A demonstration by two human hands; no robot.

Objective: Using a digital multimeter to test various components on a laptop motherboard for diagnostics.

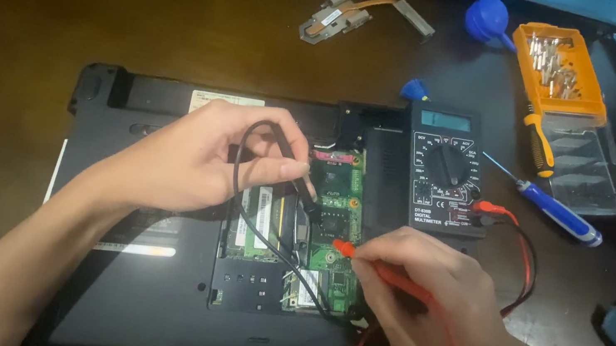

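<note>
left hand [193, 157] pinches black probe [304, 185], right hand [422, 290] pinches red probe [349, 250] at 5 o'clock; slip could short motherboard [337, 220].

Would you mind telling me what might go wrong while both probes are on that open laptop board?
1. The left hand holds the black probe and the right hand the red probe, both over the crowded green circuit board; a slipped tip may bridge neighbouring contacts.
2. The black lead loops across the memory modules and might snag.
3. The multimeter rests on the laptop; a tugged lead could drag it.
</note>
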